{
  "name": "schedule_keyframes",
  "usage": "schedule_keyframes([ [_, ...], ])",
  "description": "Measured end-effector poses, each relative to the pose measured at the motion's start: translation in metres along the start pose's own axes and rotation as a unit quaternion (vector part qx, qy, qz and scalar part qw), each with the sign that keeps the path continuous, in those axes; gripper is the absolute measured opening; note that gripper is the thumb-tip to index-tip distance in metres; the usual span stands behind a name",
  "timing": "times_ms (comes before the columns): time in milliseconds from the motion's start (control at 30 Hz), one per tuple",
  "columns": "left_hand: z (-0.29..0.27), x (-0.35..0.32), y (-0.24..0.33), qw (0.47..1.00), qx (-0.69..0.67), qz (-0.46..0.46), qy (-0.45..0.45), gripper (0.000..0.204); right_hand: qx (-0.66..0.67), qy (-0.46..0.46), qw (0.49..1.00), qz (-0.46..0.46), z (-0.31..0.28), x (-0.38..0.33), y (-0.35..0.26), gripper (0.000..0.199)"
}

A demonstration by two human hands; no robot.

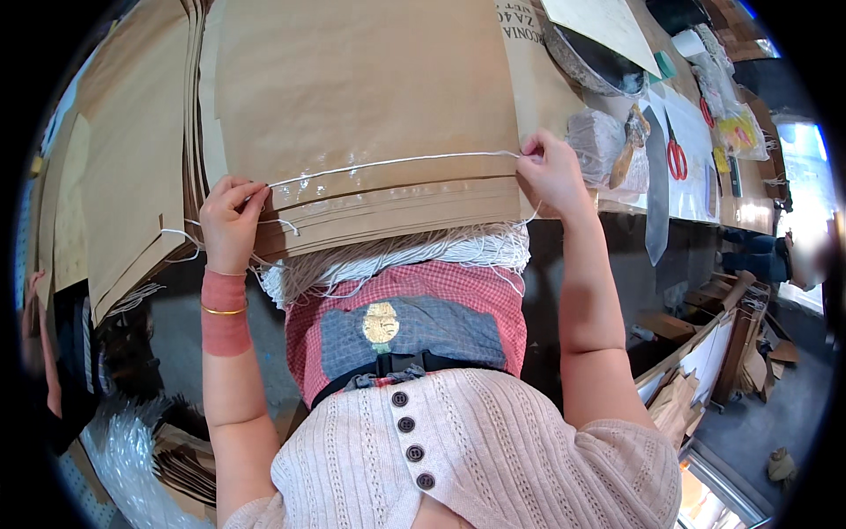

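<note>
A thick stack of brown paper sheets [361, 79] lies on the table in front of me. A white string [397, 160] runs taut across the top sheet near its front edge. My left hand [231, 220] pinches the string's left end at the stack's left corner. My right hand [551, 172] pinches the other end at the right edge. A bundle of loose white strings [397, 256] hangs over the table edge just below the stack, against my red checked apron [405, 322].
More brown paper stacks [123, 159] lie to the left. To the right sit a metal bowl [590, 57], red-handled scissors [676, 154], a wrapped bundle [597, 141] and a brush. Cardboard pieces [696, 370] stand on the floor at right; plastic wrap [132, 458] lies lower left.
</note>
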State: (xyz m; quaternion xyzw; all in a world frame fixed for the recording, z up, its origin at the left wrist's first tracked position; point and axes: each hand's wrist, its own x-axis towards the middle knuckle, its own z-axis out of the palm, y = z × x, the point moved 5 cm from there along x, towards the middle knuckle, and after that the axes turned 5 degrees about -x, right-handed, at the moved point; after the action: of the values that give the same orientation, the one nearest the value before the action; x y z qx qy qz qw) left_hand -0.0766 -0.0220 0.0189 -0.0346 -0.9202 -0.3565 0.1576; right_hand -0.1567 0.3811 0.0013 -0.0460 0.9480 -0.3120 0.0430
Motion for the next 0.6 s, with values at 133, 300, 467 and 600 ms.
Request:
schedule_keyframes([
  [133,0.000,-0.002,0.020,0.977,0.163,0.131,0.048,0.011,0.387,-0.087,0.914,0.082,0.013,-0.004,0.008,0.016],
  [300,0.007,-0.012,0.024,0.957,0.209,0.196,0.047,0.022,0.452,-0.116,0.877,0.111,0.027,-0.012,0.007,0.025],
  [467,0.014,-0.009,0.022,0.983,0.034,0.175,-0.052,0.035,-0.019,0.200,0.973,-0.114,0.020,-0.019,-0.031,0.025],
  [600,0.011,-0.003,0.024,0.982,0.002,0.127,-0.143,0.034,-0.045,0.135,0.932,-0.334,0.018,-0.020,-0.053,0.022],
])
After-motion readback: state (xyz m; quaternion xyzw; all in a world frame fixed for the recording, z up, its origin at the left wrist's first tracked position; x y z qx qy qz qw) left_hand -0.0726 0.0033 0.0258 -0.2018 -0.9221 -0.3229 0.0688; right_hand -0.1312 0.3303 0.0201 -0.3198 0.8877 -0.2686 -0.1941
